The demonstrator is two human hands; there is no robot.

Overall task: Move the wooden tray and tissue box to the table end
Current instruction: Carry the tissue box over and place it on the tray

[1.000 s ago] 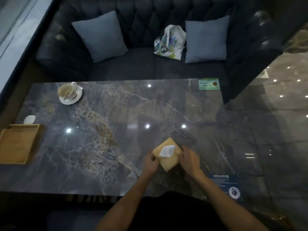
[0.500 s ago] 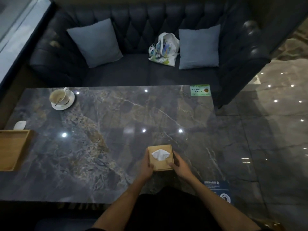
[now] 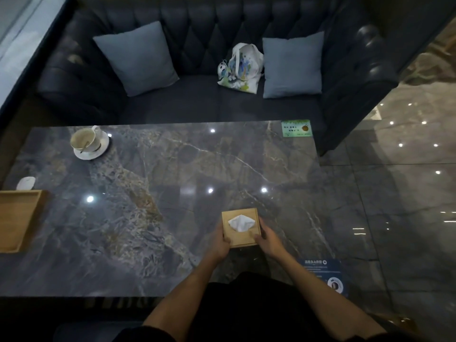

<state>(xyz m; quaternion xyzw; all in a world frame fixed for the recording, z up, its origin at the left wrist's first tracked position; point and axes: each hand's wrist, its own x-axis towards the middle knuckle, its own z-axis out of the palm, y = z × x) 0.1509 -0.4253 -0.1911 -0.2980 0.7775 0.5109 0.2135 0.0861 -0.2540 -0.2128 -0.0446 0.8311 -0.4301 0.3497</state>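
A square wooden tissue box (image 3: 241,236) with a white tissue sticking out of its top sits near the front right of the dark marble table (image 3: 158,193). My left hand (image 3: 220,243) grips its left side and my right hand (image 3: 269,240) grips its right side. The wooden tray (image 3: 17,219) lies at the table's far left edge, partly cut off by the frame, well away from both hands.
A cup on a saucer (image 3: 90,144) stands at the back left. A crumpled white tissue (image 3: 26,183) lies just behind the tray. A green card (image 3: 296,128) and a blue sticker (image 3: 325,275) mark the right end. A dark sofa (image 3: 209,99) with cushions and a bag lies beyond.
The tissue box, held tilted cornerwise a second ago, now sits square to me between both hands, which hold its sides lower down.
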